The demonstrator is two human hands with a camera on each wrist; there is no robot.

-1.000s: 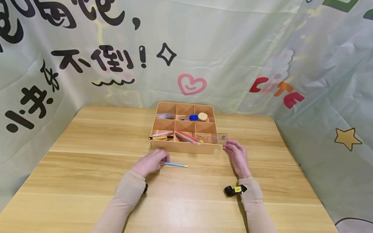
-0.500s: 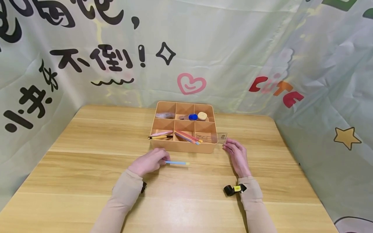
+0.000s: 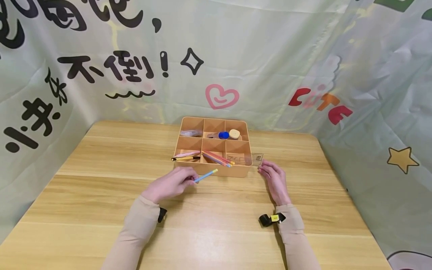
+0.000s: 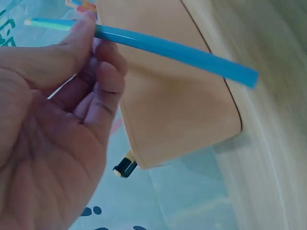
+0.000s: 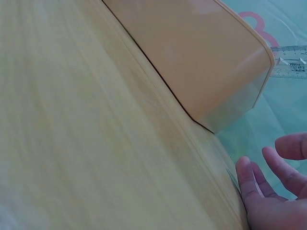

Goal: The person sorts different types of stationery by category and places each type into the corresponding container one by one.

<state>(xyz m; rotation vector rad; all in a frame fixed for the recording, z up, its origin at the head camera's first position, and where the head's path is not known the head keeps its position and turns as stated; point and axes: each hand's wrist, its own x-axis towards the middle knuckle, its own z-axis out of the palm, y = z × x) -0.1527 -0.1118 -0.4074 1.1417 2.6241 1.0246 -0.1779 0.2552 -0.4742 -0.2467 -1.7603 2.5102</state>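
My left hand pinches a slim blue pen with a yellow end between thumb and fingertips, off the table just in front of the box. In the left wrist view the pen lies across the fingertips, its flat blue end pointing right. The tan six-compartment box stands behind it. Holding nothing, my right hand rests on the table by the box's right front corner, fingers loosely bent and apart. A clear ruler sticks out over the box's right side, close to that hand.
Pink and yellow-black pens lie front left in the box, several coloured pens front middle. Behind are a clear plastic item, a blue-topped item and a cream rounded item. A printed curtain hangs behind the table.
The blue pen has risen from the table in my left hand, and its yellow end has swung up toward the box. My right hand has stayed where it was.
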